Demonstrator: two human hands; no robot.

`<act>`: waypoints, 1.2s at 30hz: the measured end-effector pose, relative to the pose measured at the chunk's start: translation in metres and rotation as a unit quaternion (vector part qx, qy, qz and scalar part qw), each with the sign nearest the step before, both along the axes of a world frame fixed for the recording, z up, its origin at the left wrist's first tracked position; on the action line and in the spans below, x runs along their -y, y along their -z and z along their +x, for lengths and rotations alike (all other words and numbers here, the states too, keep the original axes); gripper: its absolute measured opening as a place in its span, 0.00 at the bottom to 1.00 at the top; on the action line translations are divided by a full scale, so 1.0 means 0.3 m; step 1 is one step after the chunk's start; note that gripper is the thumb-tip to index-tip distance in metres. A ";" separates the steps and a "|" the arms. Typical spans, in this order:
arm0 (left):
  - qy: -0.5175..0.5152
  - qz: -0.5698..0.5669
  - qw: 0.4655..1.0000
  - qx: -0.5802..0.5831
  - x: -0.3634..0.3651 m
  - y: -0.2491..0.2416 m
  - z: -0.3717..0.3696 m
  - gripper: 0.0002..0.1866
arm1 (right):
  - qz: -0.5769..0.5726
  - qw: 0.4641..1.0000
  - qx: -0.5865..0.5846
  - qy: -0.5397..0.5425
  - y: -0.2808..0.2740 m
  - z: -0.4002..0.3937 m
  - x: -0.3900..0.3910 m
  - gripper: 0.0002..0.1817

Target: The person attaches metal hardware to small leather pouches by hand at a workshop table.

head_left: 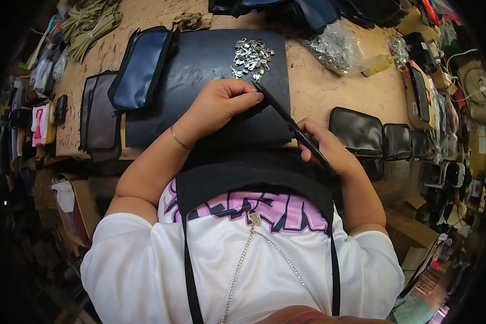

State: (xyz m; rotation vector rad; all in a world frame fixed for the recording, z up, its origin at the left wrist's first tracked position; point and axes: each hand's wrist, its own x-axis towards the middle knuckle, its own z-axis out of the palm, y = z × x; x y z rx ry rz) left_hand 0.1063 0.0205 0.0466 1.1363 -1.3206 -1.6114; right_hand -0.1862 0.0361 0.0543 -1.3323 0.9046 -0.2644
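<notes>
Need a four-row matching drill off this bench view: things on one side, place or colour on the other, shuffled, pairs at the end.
1. Loose metal pieces
2. Pouch
3. Chain bracelet
4. Long black strip

A. Around the wrist of the left hand
B. Heaped on the black mat
C. Held in the right hand
D. Blue front, black edging

Pairs: 1-B, 2-D, 3-A, 4-C

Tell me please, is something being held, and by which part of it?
The right hand holds a long black strip below its middle; the left hand appears to pinch it near its upper end.
</notes>
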 end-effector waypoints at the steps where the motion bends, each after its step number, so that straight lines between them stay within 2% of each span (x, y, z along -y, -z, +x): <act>1: -0.001 0.001 1.000 -0.003 -0.002 -0.001 -0.002 0.08 | -0.004 1.000 -0.005 -0.003 -0.001 0.000 0.001 0.37; 7: -0.013 -0.015 1.000 0.001 0.002 0.032 -0.007 0.09 | -0.040 0.999 -0.036 0.002 -0.008 0.005 0.001 0.32; 13: -0.009 -0.018 1.000 0.011 0.002 0.027 -0.007 0.09 | -0.055 0.996 -0.064 0.034 -0.017 0.014 -0.012 0.18; 16: -0.010 -0.021 1.000 0.018 0.002 0.021 -0.008 0.09 | -0.070 0.995 -0.050 0.057 -0.016 0.016 -0.020 0.13; 19: -0.003 0.000 1.000 0.002 0.007 0.027 -0.005 0.08 | -0.067 0.992 -0.104 0.034 -0.043 0.008 0.001 0.10; 22: -0.008 -0.024 1.000 0.004 0.013 0.056 -0.008 0.10 | -0.223 0.955 -0.170 0.092 0.005 -0.020 0.072 0.15; 23: -0.006 -0.028 1.000 0.008 0.016 0.059 -0.006 0.10 | -0.205 0.953 -0.162 0.151 0.006 -0.024 0.096 0.19; 25: -0.001 -0.039 0.999 0.018 0.026 0.055 0.003 0.10 | -0.286 0.901 -0.290 0.147 -0.018 -0.010 0.176 0.25; 28: -0.028 -0.057 0.992 -0.107 0.049 0.006 0.017 0.10 | -0.364 0.853 -0.326 0.181 0.018 0.000 0.293 0.29; 31: -0.010 -0.047 0.979 -0.196 0.068 -0.064 0.068 0.12 | -0.432 0.836 -0.281 0.189 0.041 0.026 0.360 0.31; 32: 0.005 -0.025 0.966 -0.256 0.072 -0.075 0.071 0.11 | -0.426 0.837 -0.308 0.156 0.045 0.041 0.363 0.32; 34: 0.034 0.022 0.927 -0.373 0.064 -0.092 0.071 0.11 | -0.479 0.835 -0.250 0.107 0.035 0.102 0.345 0.33; 35: 0.024 0.010 0.931 -0.364 0.059 -0.103 0.055 0.11 | -0.504 0.831 -0.221 0.082 0.032 0.131 0.332 0.33; 36: 0.012 -0.002 0.935 -0.356 0.053 -0.115 0.027 0.11 | -0.381 0.919 -0.088 0.053 0.002 0.163 0.311 0.32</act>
